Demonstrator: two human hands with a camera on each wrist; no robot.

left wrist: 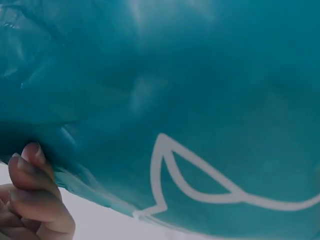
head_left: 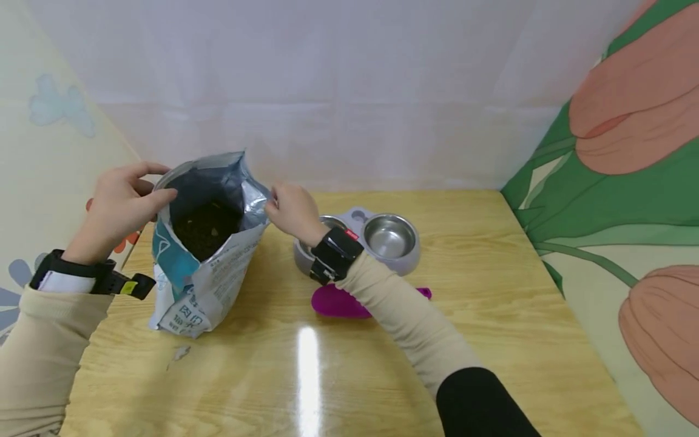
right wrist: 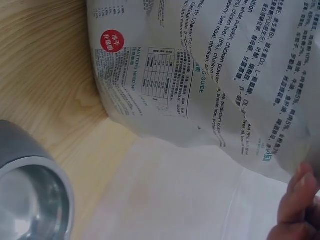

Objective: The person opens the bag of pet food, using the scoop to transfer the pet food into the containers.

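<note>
A pet food bag (head_left: 229, 273), teal and white outside and silver inside, stands on the table with its mouth wide apart. Dark brown kibble (head_left: 207, 227) shows down inside it. My left hand (head_left: 122, 200) pinches the bag's left rim between thumb and fingers. At the right rim, my right hand (head_left: 295, 209) grips the foil edge. The left wrist view is filled by the bag's teal side (left wrist: 200, 100), with curled fingers (left wrist: 37, 195) at its edge. In the right wrist view, the printed white side (right wrist: 200, 75) shows above the fingers (right wrist: 297, 200).
A grey double pet bowl (head_left: 404, 264) with two steel dishes stands right of the bag, partly behind my right wrist. A magenta scoop (head_left: 338, 302) lies in front of it, its middle hidden by my forearm. A small torn scrap (head_left: 181, 352) lies near the bag.
</note>
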